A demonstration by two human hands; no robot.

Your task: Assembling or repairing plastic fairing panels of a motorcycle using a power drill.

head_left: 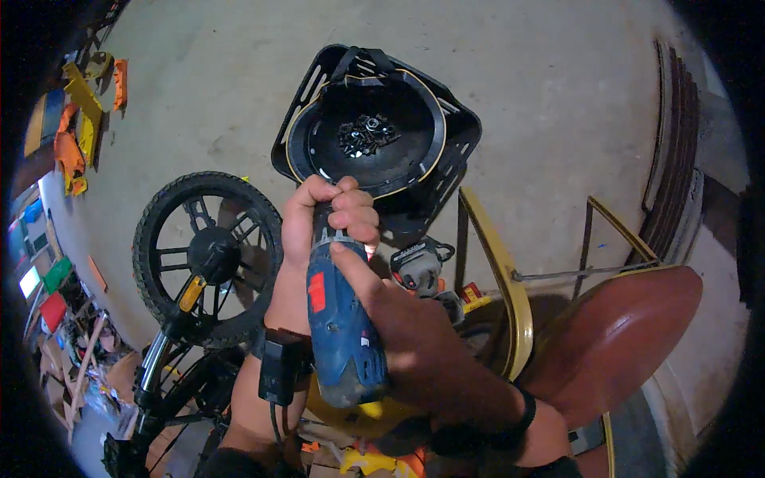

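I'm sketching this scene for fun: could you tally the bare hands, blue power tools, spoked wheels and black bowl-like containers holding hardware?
Bare hands: 2 (left hand, right hand)
Blue power tool: 1
Spoked wheel: 1
Black bowl-like container: 1
Total: 5

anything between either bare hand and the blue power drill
Nothing visible: the bare left hand wraps around the front end of the blue plastic power drill with a red side patch, and the bare right hand touches its right side. The drill's underside is hidden.

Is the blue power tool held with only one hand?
No, the left hand wraps the front end of the blue power tool, while the right hand holds it farther back.
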